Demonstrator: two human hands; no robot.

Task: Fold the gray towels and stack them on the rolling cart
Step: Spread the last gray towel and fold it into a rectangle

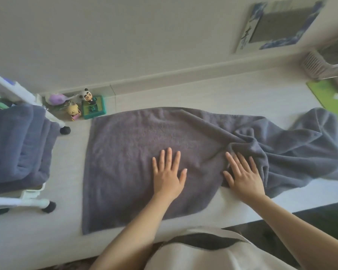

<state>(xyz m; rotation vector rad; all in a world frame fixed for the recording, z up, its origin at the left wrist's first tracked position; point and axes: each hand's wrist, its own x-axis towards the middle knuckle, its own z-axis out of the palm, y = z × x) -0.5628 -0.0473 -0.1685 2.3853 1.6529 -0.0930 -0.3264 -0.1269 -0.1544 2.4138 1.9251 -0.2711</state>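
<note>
Table [183,98]: white top, runs left to right under everything, wall behind it.
Gray towel [137,152]: spread on the table in front of the person; left part flat and smooth, right end bunched in loose folds, near edge at right close to the table edge.
Rolling cart [30,193]: white frame, far left, dark casters on the table surface; apart from the spread towel.
Folded towels [18,147]: gray-blue stack lying on the cart's top tray, layers visible on the right side.
Left hand [168,172]: palm down on the flat middle of the towel, fingers straight and spread wide, pressing, holding nothing.
Right hand [242,174]: palm down where the flat part meets the bunched end, fingers straight and slightly spread, fingertips touching a fold, gripping nothing.
Picture frame [277,22]: blue-patterned border, leaning on the wall at top right, blurred.
Green mat [332,98]: far right on the table, beyond the bunched end.
Toy figures [80,106]: small cluster by the wall between cart and towel; panda-headed one stands on a green tray, just off the towel's far left corner.
</note>
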